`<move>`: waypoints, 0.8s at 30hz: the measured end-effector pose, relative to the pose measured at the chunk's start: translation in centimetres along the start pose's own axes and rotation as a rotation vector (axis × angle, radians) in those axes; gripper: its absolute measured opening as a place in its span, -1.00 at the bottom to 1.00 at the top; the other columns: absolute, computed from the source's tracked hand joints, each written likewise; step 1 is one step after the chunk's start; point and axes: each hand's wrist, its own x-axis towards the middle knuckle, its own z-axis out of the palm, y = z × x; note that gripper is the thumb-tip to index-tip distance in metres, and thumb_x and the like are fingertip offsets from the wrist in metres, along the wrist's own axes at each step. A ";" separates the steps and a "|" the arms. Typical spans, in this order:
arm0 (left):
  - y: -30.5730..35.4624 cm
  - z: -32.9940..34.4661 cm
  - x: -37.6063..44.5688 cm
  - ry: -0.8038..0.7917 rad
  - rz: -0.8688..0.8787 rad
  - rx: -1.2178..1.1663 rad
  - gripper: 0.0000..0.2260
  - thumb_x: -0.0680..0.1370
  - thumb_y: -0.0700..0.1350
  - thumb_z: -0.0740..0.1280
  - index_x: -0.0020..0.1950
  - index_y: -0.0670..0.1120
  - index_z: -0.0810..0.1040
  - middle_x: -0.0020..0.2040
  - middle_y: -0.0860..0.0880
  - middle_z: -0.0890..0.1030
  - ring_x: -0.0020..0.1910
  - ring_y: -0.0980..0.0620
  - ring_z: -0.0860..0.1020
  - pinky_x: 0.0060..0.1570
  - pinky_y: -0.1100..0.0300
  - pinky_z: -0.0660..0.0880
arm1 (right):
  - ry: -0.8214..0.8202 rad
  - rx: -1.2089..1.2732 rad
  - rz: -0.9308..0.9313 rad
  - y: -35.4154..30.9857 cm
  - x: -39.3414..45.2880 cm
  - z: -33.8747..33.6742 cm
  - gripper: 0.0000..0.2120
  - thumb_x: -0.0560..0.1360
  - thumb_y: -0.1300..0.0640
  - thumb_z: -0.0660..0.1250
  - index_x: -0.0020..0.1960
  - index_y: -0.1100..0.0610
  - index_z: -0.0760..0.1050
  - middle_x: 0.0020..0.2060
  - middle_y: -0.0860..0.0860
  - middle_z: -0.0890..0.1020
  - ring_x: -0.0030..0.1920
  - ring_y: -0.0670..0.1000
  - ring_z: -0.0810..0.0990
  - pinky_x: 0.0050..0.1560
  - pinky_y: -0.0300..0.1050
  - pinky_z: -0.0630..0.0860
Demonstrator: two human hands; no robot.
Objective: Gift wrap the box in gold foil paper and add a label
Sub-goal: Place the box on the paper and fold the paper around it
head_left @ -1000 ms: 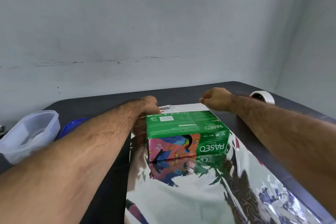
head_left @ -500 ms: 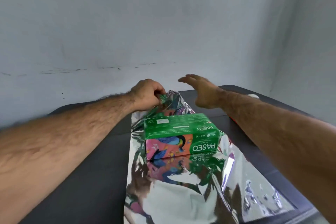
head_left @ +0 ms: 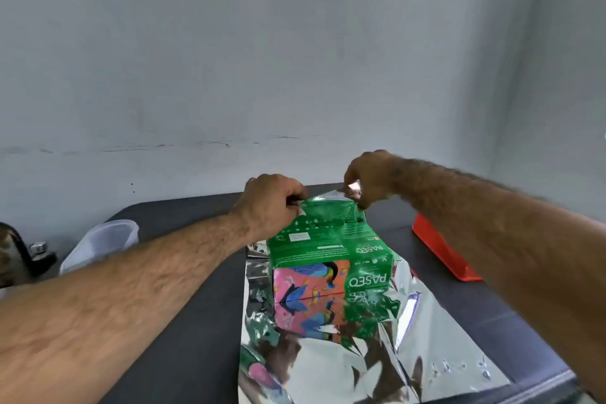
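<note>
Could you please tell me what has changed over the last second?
The right hand, open half a second ago, now pinches the shiny foil sheet's far edge alongside the left hand, lifting it over the green tissue box. The box stays put.

I am seeing the green cardboard tissue box (head_left: 331,249) sitting on the shiny foil sheet (head_left: 370,354) on the dark table (head_left: 183,338), clear plastic tub (head_left: 101,244) lying left, red flat tray (head_left: 442,252) right.

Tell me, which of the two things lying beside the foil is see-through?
The plastic tub on the left: its walls are clear and whitish. The tray on the right is solid red.
</note>
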 end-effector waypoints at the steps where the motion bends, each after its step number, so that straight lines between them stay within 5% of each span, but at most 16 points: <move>1: 0.2 0.2 -0.6 0.001 0.018 0.003 -0.78 0.54 -0.16 0.53 0.17 0.03 0.74 -0.01 0.13 0.75 0.01 0.12 0.67 0.38 -0.11 0.48 | -0.005 -0.028 0.017 0.3 -0.7 0.0 -0.54 0.39 -0.10 0.61 0.27 -0.16 0.64 0.21 -0.13 0.67 0.14 -0.03 0.56 0.25 -0.04 0.41; 7: 1.0 1.8 -4.2 -0.053 0.195 0.142 -0.76 0.61 -0.14 0.44 0.24 0.09 0.72 0.10 0.17 0.75 0.05 0.18 0.69 0.37 -0.09 0.50 | 0.118 -0.237 -0.069 1.7 -3.3 2.1 -0.73 0.47 0.01 0.41 0.14 -0.19 0.68 0.17 -0.24 0.66 0.35 -0.07 0.53 0.37 0.05 0.41; 10: 1.1 2.2 -4.7 0.041 0.176 0.113 -0.77 0.62 -0.16 0.43 0.24 0.06 0.73 0.07 0.14 0.76 -0.01 0.16 0.71 0.34 -0.03 0.54 | 0.220 0.146 -0.033 2.2 -3.2 3.0 -0.79 0.48 0.11 0.45 0.01 -0.18 0.67 0.34 -0.19 0.64 0.51 -0.10 0.44 0.49 0.02 0.40; 13: 1.0 1.5 -4.2 0.159 0.027 0.001 -0.78 0.62 -0.22 0.41 0.23 -0.01 0.72 0.06 0.07 0.76 -0.06 0.16 0.67 0.16 0.23 0.58 | 0.246 0.540 0.062 1.8 -3.0 2.9 -0.75 0.43 0.21 0.50 -0.18 -0.16 0.63 0.12 -0.16 0.74 0.25 -0.09 0.64 0.35 -0.04 0.54; 15: 0.5 0.8 -3.5 0.189 -0.059 -0.061 -0.77 0.61 -0.25 0.42 0.22 -0.02 0.72 0.10 0.05 0.75 0.02 0.12 0.67 0.16 0.21 0.59 | 0.239 0.588 0.106 1.8 -2.5 2.9 -0.78 0.44 0.21 0.51 -0.18 -0.11 0.62 -0.17 -0.14 0.70 -0.07 -0.07 0.65 0.04 -0.06 0.65; 17: 0.3 0.4 -2.8 0.205 -0.095 -0.093 -0.76 0.59 -0.26 0.44 0.20 -0.03 0.73 0.09 0.05 0.75 0.06 0.10 0.68 0.21 0.14 0.61 | 0.184 0.606 0.111 1.6 -2.5 2.6 -0.79 0.46 0.20 0.51 -0.06 -0.10 0.62 -0.25 -0.11 0.65 -0.22 -0.07 0.60 -0.18 -0.14 0.59; 21: 0.5 0.5 -2.4 0.209 -0.082 -0.064 -0.77 0.60 -0.25 0.43 0.22 -0.03 0.72 0.07 0.05 0.75 0.01 0.12 0.66 0.18 0.17 0.60 | 0.039 0.465 0.096 2.4 -1.7 2.5 -0.67 0.46 0.28 0.47 0.11 -0.07 0.67 -0.17 -0.09 0.67 -0.17 -0.05 0.61 -0.23 -0.24 0.52; 24: 0.5 1.0 -2.3 0.223 -0.068 -0.074 -0.75 0.59 -0.27 0.43 0.24 -0.05 0.71 0.10 0.03 0.75 0.06 0.08 0.68 0.23 0.13 0.60 | 0.095 0.353 0.205 3.1 -0.8 3.4 -0.78 0.51 0.22 0.46 0.08 -0.01 0.75 -0.10 -0.05 0.71 0.00 0.00 0.67 0.01 -0.18 0.57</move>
